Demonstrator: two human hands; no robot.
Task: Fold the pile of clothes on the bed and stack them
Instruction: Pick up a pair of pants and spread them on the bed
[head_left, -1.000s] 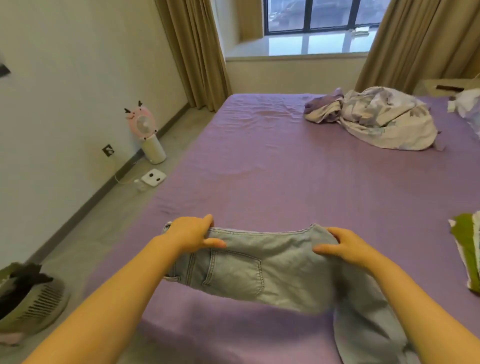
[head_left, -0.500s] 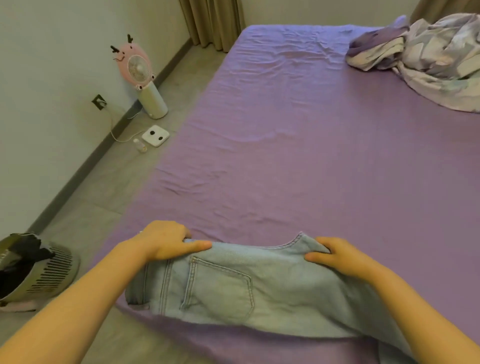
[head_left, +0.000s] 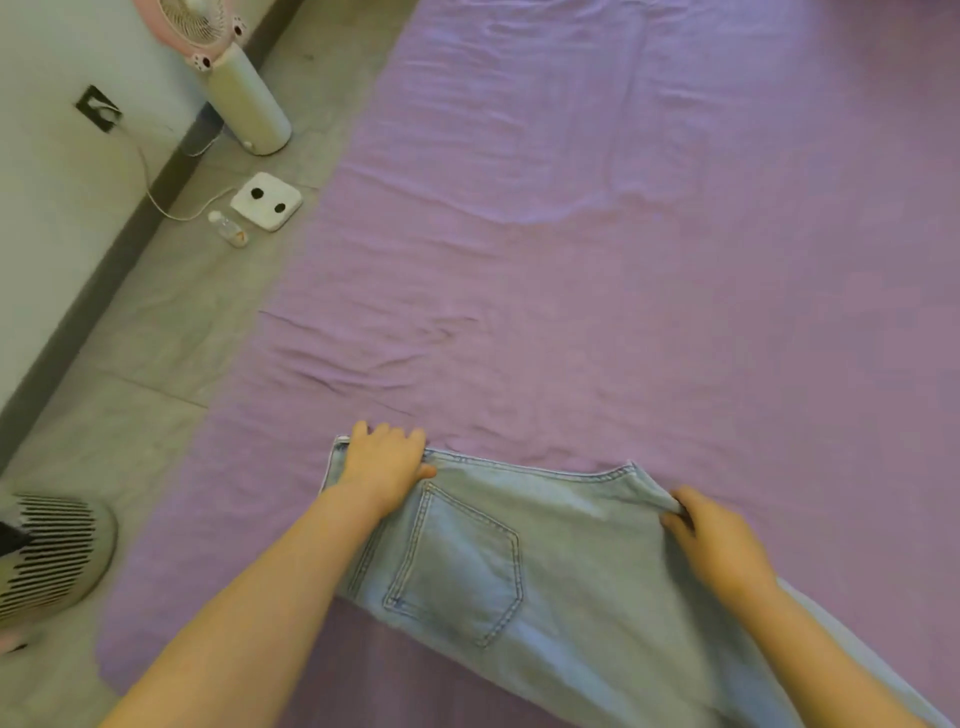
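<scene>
I see the jeans lying at the bed's near left edge, legs trailing right. My left hand and right hand each clasp the waistband in curled fingers, it seems. Wide purple sheet beyond; no readable writing.

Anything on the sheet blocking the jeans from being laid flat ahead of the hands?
Nothing visible. The left hand and right hand both grip the waistband of the jeans, and the purple sheet beyond shows only wrinkles. The fan and white scale sit on the floor, off the bed.
</scene>
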